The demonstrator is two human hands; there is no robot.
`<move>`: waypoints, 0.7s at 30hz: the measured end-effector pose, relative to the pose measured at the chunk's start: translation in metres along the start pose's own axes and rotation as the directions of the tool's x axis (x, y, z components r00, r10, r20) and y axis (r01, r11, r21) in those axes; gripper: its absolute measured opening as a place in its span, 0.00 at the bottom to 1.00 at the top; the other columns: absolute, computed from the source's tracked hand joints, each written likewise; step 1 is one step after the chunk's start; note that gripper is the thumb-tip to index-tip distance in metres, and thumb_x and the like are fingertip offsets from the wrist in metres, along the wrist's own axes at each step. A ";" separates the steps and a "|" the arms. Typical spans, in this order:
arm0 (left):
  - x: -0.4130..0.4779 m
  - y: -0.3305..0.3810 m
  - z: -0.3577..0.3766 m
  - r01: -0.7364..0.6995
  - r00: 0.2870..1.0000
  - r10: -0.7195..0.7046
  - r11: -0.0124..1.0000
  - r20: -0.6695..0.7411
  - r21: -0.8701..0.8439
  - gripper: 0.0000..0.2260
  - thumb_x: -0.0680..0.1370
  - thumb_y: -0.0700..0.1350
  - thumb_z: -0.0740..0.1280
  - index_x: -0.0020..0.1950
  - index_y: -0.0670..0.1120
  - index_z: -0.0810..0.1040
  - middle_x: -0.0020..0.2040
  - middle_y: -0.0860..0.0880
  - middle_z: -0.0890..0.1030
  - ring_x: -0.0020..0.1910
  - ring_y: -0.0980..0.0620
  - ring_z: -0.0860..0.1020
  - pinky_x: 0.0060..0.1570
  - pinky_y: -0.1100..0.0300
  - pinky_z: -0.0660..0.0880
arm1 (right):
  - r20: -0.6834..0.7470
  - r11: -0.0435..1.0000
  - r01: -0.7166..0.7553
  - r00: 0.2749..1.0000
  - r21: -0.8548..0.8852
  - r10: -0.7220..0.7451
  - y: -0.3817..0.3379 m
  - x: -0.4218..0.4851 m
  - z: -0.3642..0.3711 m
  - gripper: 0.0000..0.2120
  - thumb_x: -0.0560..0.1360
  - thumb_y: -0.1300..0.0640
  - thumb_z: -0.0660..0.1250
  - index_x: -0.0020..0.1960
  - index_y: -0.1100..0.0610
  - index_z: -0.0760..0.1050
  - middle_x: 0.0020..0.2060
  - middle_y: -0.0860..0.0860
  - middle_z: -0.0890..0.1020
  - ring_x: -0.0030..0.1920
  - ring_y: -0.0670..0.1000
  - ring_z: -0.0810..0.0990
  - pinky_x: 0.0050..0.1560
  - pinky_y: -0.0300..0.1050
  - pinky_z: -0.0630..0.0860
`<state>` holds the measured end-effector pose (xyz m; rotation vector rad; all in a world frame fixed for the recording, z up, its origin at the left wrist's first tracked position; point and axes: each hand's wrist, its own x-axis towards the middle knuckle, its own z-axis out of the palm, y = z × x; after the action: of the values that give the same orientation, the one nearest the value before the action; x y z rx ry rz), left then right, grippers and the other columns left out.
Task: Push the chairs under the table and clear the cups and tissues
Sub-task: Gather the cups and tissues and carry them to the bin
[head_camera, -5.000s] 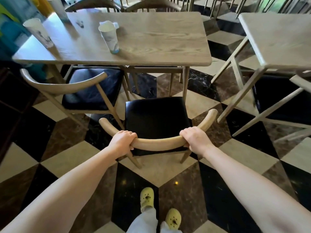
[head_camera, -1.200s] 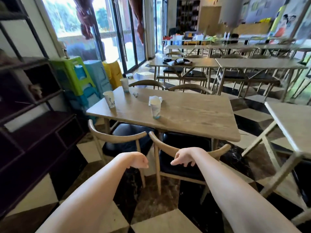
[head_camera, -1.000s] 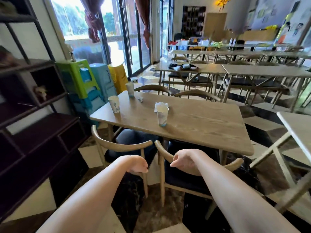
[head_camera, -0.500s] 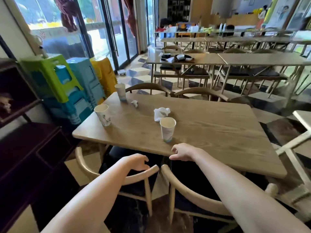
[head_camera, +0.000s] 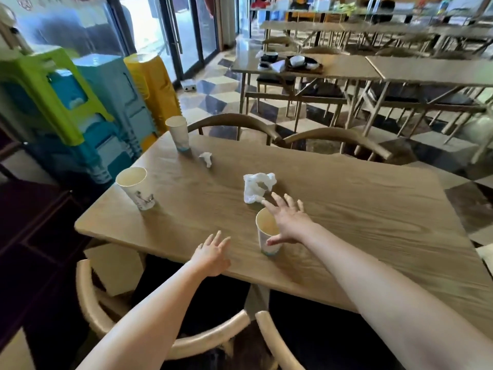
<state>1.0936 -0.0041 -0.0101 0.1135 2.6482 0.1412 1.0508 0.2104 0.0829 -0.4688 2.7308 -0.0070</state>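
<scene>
With the near chairs point(head_camera: 186, 345) tucked under the bench point(head_camera: 360, 209), our left hand point(head_camera: 212, 253) and right hand point(head_camera: 289, 221) reach out spread and empty; three cups point(head_camera: 268, 236) and two tissues point(head_camera: 257, 186) await clearing.

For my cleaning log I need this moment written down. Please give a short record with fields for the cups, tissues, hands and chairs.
cups: three, upright on the table: near cup, left cup, far cup
tissues: large tissue behind the near cup; small tissue beside the far cup
right hand: fingers spread over the near cup, thumb at its side, no grip
left hand: open above the table's near edge, empty
chairs: left chair and right chair, near side, seats under the table
</scene>
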 end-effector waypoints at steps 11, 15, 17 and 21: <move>0.025 -0.044 0.040 -0.063 0.997 0.062 0.998 -0.034 -0.024 0.34 0.79 0.59 0.59 0.79 0.54 0.46 0.80 0.51 0.42 0.79 0.51 0.41 0.78 0.54 0.45 | 0.047 0.983 -0.031 0.999 0.183 0.023 0.001 0.054 -0.013 0.42 0.67 0.43 0.73 0.74 0.53 0.55 0.66 0.57 0.63 0.66 0.59 0.64 0.64 0.53 0.67; 0.024 -0.053 0.044 -0.126 0.989 0.125 0.992 -0.083 -0.005 0.33 0.79 0.60 0.58 0.79 0.53 0.47 0.80 0.51 0.43 0.79 0.52 0.42 0.77 0.55 0.45 | 0.032 0.976 -0.025 0.999 0.217 0.018 -0.017 0.064 -0.022 0.43 0.68 0.44 0.73 0.74 0.53 0.53 0.68 0.57 0.61 0.67 0.59 0.62 0.66 0.53 0.66; 0.022 -0.063 0.039 -0.184 0.981 0.186 0.982 -0.063 0.034 0.32 0.79 0.58 0.59 0.79 0.53 0.48 0.80 0.52 0.43 0.79 0.53 0.42 0.77 0.56 0.46 | 0.042 0.976 -0.022 0.999 0.217 0.013 -0.034 0.070 -0.027 0.45 0.68 0.45 0.74 0.75 0.53 0.52 0.70 0.56 0.60 0.70 0.59 0.60 0.68 0.53 0.63; 0.023 -0.099 0.009 -0.285 0.956 0.282 0.958 0.085 0.025 0.31 0.80 0.56 0.60 0.79 0.51 0.51 0.80 0.54 0.48 0.79 0.54 0.48 0.76 0.55 0.51 | 0.083 0.972 -0.023 0.997 0.233 0.003 -0.077 0.084 -0.039 0.49 0.67 0.47 0.75 0.76 0.51 0.48 0.71 0.56 0.57 0.74 0.60 0.53 0.72 0.54 0.59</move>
<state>1.0719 -0.0990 -0.0403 0.5025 2.5405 0.1780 0.9875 0.1081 0.0943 -0.3747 2.6088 -0.2959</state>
